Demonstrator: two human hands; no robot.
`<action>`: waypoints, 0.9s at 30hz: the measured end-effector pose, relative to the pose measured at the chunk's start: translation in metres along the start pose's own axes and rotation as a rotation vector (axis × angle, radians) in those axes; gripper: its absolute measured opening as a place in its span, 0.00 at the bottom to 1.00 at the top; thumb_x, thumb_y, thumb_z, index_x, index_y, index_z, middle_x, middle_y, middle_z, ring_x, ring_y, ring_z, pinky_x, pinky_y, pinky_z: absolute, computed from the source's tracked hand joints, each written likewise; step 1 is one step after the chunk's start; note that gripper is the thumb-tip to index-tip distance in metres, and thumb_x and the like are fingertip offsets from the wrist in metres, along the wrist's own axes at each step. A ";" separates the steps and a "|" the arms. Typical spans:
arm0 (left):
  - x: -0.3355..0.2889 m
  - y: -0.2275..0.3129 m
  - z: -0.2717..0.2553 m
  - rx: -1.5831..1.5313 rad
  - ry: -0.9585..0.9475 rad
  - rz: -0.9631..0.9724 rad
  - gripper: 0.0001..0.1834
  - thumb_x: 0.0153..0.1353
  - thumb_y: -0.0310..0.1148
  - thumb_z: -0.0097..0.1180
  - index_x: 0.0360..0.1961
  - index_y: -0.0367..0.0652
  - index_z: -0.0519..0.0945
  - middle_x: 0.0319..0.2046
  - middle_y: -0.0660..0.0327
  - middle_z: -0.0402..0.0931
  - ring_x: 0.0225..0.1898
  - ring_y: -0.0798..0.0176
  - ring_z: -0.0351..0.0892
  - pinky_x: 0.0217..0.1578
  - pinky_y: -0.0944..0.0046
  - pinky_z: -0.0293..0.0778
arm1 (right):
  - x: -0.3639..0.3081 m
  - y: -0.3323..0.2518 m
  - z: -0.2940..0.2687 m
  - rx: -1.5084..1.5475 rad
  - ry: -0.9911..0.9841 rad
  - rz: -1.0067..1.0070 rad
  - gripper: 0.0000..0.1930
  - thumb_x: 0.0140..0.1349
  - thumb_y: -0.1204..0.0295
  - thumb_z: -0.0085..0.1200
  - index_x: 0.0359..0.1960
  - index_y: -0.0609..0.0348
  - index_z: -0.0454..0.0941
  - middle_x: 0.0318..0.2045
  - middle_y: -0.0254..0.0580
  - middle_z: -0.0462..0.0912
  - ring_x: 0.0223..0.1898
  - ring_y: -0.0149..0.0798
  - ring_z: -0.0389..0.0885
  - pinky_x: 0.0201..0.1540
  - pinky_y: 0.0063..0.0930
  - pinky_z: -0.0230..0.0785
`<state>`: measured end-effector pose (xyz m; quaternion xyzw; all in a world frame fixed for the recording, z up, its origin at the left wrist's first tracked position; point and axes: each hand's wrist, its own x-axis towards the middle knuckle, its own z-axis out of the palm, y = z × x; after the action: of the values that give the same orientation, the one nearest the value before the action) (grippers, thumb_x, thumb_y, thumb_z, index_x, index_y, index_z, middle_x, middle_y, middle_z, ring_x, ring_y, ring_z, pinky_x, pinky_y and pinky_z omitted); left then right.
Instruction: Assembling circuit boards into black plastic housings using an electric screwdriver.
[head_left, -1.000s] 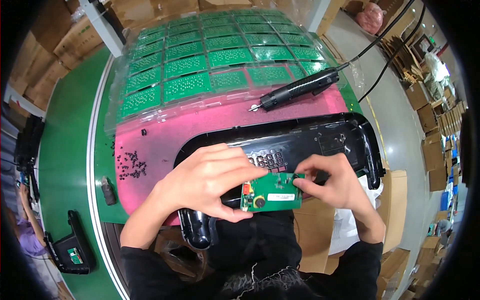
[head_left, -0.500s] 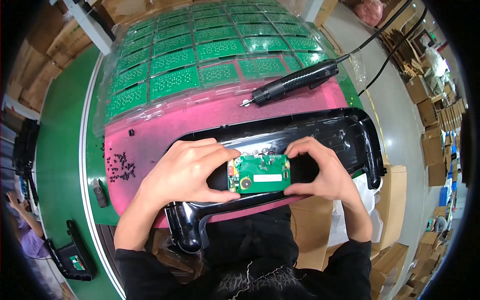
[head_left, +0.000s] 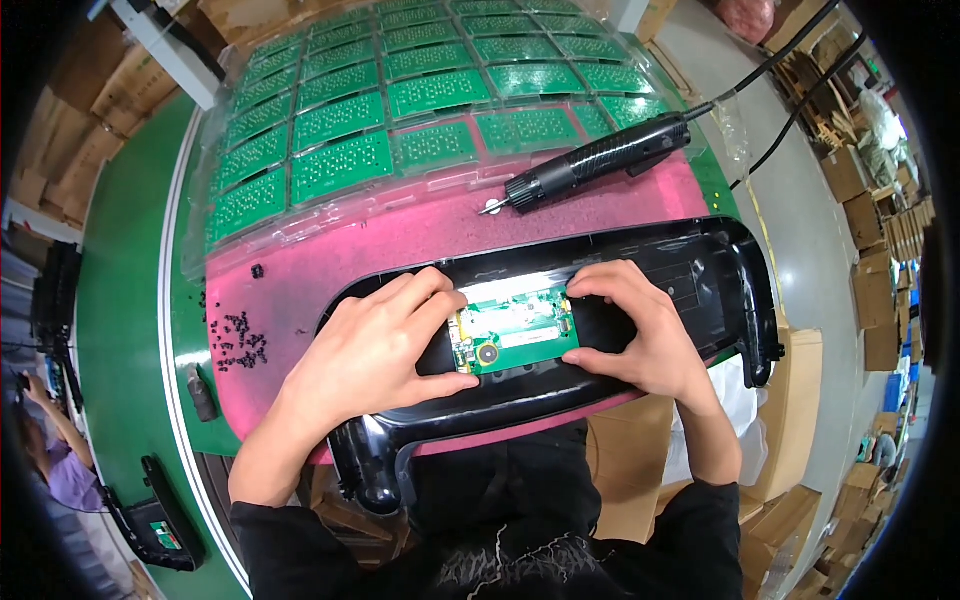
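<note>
Between my two hands is a green circuit board with a round buzzer-like part near its left end and a white label strip. My left hand grips the board's left edge between thumb and fingers, and my right hand grips its right edge. Both hands are closed on it. Under the board lies a long black plastic housing, its hollow side up and a curved arm at each end. I cannot tell whether the board touches the housing.
A black electric screwdriver lies behind the housing on the pink mat. Clear trays of green circuit boards fill the far side. Small black screws are scattered at left. A co-worker is at far left beside another housing.
The board has moved slightly down toward the housing and tilted, so light now glares off its upper part. Both hands have moved with it, still gripping its ends.
</note>
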<state>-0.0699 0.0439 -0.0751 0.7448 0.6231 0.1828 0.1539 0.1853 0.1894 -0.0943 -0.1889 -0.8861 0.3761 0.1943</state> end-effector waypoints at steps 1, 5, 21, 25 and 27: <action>0.001 0.000 0.001 -0.001 0.001 -0.001 0.32 0.43 0.45 0.74 0.47 0.41 0.77 0.43 0.59 0.74 0.43 0.52 0.80 0.35 0.56 0.78 | 0.000 0.001 0.001 -0.008 0.015 -0.003 0.30 0.39 0.75 0.74 0.48 0.59 0.77 0.49 0.46 0.79 0.51 0.51 0.77 0.55 0.38 0.70; 0.000 0.001 -0.001 0.011 0.005 -0.010 0.32 0.43 0.45 0.74 0.48 0.41 0.77 0.44 0.58 0.74 0.43 0.52 0.80 0.35 0.56 0.78 | 0.001 0.000 0.002 -0.020 0.033 -0.019 0.31 0.37 0.76 0.75 0.48 0.59 0.77 0.48 0.46 0.80 0.50 0.50 0.77 0.55 0.38 0.70; -0.008 -0.007 0.010 0.101 0.041 0.101 0.30 0.49 0.47 0.69 0.45 0.36 0.74 0.41 0.58 0.70 0.45 0.58 0.76 0.32 0.61 0.78 | 0.002 -0.016 0.008 -0.099 0.019 0.046 0.29 0.34 0.79 0.73 0.44 0.62 0.77 0.45 0.48 0.78 0.49 0.49 0.77 0.53 0.37 0.70; -0.012 -0.007 0.010 0.128 0.060 0.110 0.32 0.48 0.49 0.69 0.45 0.34 0.74 0.41 0.58 0.70 0.45 0.59 0.76 0.32 0.62 0.78 | 0.003 -0.017 0.008 -0.122 0.004 0.049 0.31 0.33 0.79 0.73 0.46 0.61 0.76 0.45 0.46 0.78 0.48 0.47 0.76 0.51 0.34 0.69; -0.016 -0.007 0.006 0.107 0.073 0.103 0.34 0.48 0.50 0.69 0.47 0.33 0.74 0.41 0.58 0.70 0.45 0.57 0.76 0.32 0.60 0.79 | 0.006 -0.021 0.008 -0.102 -0.019 0.139 0.38 0.31 0.79 0.73 0.52 0.61 0.73 0.46 0.45 0.77 0.48 0.44 0.76 0.52 0.31 0.67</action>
<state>-0.0758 0.0292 -0.0849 0.7757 0.5982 0.1839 0.0813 0.1723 0.1739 -0.0827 -0.2559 -0.8906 0.3448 0.1496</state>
